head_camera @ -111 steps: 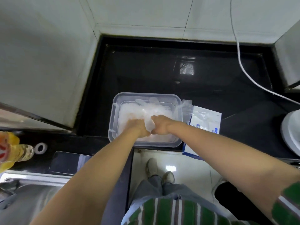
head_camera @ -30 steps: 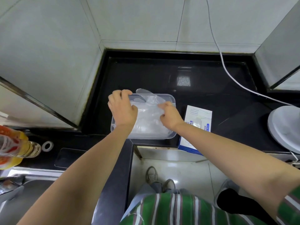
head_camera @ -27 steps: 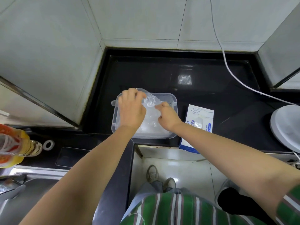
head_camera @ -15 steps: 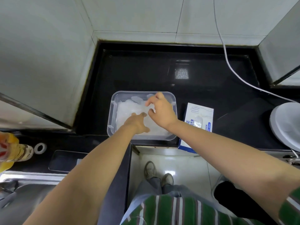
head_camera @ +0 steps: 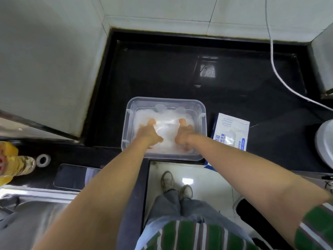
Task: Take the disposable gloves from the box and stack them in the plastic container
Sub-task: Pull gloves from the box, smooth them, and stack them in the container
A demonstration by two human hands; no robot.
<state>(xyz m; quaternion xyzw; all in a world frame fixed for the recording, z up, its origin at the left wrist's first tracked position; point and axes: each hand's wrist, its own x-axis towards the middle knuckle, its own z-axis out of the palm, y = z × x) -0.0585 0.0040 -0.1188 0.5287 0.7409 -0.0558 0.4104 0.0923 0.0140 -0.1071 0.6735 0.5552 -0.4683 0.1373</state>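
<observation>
Container [head_camera: 128, 123] sat mid-frame at the near edge of the counter [head_camera: 162, 78], gloves [head_camera: 165, 126] piled in it, with the left hand [head_camera: 147, 134] and right hand [head_camera: 183, 135] side by side on top. Box [head_camera: 232, 130] just right of the container, phone [head_camera: 72, 177] and tape roll [head_camera: 43, 160] lower left, cable [head_camera: 273, 60] upper right

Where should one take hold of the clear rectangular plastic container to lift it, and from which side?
Grip the clear rectangular plastic container under its out-turned rim at the left and right sides, coming in from both sides at once. It is wide, open-topped and filled with thin translucent gloves, so a one-handed grasp from above would likely tip it.
</observation>
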